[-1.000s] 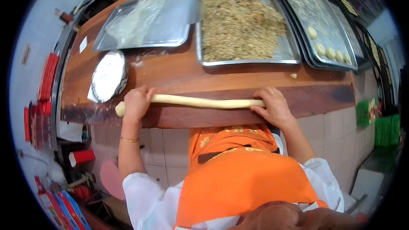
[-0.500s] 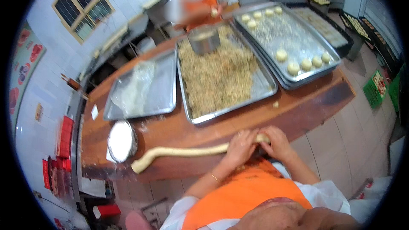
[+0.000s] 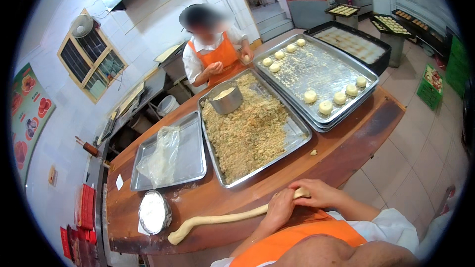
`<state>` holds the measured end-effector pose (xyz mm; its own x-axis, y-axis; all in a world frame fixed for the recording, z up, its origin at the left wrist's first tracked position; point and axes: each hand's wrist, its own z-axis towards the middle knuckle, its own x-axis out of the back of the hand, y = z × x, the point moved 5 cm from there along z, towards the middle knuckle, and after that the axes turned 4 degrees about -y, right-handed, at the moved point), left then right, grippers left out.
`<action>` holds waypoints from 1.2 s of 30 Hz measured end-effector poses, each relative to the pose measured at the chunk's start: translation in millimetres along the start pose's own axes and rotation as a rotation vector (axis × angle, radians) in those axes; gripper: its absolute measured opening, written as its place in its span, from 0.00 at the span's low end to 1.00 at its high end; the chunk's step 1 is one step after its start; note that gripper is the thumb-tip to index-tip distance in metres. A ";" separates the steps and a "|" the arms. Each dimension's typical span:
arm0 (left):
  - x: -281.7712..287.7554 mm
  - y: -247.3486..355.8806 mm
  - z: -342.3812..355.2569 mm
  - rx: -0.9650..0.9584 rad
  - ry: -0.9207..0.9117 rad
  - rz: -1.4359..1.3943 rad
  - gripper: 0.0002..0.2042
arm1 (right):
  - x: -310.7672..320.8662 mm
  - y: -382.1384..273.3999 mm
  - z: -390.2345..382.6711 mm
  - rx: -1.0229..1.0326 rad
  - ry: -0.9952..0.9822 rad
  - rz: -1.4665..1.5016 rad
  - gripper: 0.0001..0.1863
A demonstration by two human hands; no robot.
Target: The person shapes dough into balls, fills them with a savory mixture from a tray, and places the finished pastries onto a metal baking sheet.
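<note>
A long pale dough rope lies along the near edge of the wooden table, thicker and slightly bent at its left end. My left hand is closed over the rope near its right end. Beside it, my right hand curls its fingers around the rope's tip, which shows between the two hands. The undersides of the fingers are hidden. Past my hands lies a small dough scrap on the table.
Across the table stand a tray of crumbly filling with a metal ring holding dough, stacked trays with round dough pieces, a tray with plastic film and a bowl of white powder. A co-worker stands opposite.
My view has tilted up, so the table sits lower in the picture. Both my hands stay at the rope's right end. The co-worker's hands have moved apart.
</note>
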<state>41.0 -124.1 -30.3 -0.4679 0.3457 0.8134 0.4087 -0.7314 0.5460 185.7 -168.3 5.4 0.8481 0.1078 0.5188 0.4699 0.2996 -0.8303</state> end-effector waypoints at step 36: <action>-5.1 34.3 3.6 -0.073 -0.049 0.334 0.03 | -13.9 12.8 -0.8 -0.192 -0.317 -0.209 0.13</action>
<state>60.3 -148.8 -15.0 -0.2789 0.1066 0.9544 0.4747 -0.8486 0.2335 180.0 -166.7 -12.6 0.6265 0.3585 0.6921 0.6862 0.1672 -0.7079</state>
